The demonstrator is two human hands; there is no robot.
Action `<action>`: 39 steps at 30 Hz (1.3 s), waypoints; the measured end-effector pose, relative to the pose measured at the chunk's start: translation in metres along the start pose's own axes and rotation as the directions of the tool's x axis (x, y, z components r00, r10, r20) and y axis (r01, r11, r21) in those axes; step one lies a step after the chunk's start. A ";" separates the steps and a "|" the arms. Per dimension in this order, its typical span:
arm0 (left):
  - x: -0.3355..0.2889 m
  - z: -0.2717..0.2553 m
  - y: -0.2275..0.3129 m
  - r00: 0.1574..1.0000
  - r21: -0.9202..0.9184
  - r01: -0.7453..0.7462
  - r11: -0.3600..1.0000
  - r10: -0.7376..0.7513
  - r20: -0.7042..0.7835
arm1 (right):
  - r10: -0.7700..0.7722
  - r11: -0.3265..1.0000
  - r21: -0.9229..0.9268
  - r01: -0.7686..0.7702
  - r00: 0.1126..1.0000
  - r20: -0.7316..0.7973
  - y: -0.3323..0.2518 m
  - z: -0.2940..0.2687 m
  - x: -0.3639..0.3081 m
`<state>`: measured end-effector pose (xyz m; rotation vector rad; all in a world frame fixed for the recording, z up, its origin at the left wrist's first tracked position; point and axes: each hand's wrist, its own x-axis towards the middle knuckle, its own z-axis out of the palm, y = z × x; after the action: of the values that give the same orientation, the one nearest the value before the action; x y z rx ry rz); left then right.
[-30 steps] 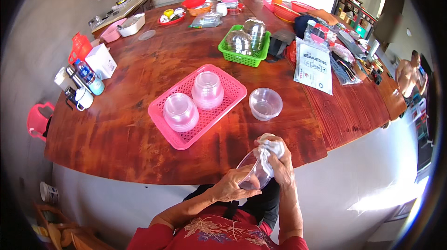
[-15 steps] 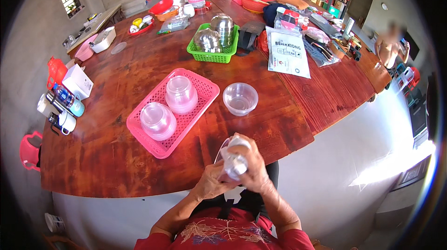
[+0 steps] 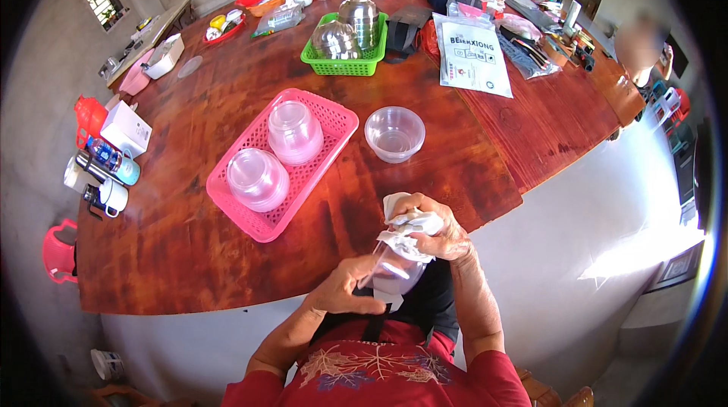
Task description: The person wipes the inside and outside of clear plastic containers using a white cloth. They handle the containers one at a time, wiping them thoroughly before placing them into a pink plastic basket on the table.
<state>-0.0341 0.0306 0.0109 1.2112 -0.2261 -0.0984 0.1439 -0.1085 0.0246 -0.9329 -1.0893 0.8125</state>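
A clear plastic bowl (image 3: 388, 273) is tilted on its side just off the table's front edge, above my lap. My left hand (image 3: 343, 290) grips its rim, thumb below and fingers on the far side. Bunched in my right hand (image 3: 446, 234) is a white paper tissue (image 3: 413, 231), pressed against the bowl's other end. Another clear plastic bowl (image 3: 394, 134) stands upright on the table ahead of my hands. Left of it, a pink perforated basket (image 3: 334, 128) bears two stacks of upside-down clear bowls (image 3: 258, 180).
Farther back, a green basket (image 3: 343, 67) carries shiny metal bowls (image 3: 336, 40). A white printed bag (image 3: 474, 58) lies to the right, before a heap of mixed goods. Bottles and a white mug (image 3: 114, 198) line the table's left edge. A person (image 3: 641, 47) is at far right.
My right hand has moved up and right with the tissue. The bowl has turned from end-on to side-on, and my left hand's grip has opened wider at its rim.
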 end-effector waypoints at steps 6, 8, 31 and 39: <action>0.012 0.011 -0.002 0.925 0.373 0.009 0.928 0.134 -0.355 | -0.149 0.690 -0.708 0.148 0.987 0.062 -0.022 0.042 0.014; 0.011 0.014 -0.005 0.870 0.386 -0.064 0.920 0.241 -0.430 | -0.298 0.472 -0.842 0.259 0.947 0.125 -0.022 0.058 0.014; -0.003 0.002 -0.018 0.879 0.488 -0.131 0.863 0.328 -0.345 | -0.452 0.364 -0.922 0.131 0.891 -0.052 -0.008 0.088 -0.005; 0.001 0.012 0.008 0.906 0.496 -0.396 0.773 0.416 0.075 | 0.046 0.990 0.143 -0.020 0.982 -0.185 0.009 0.028 0.001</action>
<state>-0.0363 0.0222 0.0226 1.6559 -0.4989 0.3914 0.1163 -0.0978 0.0219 -0.8914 -0.8444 0.8006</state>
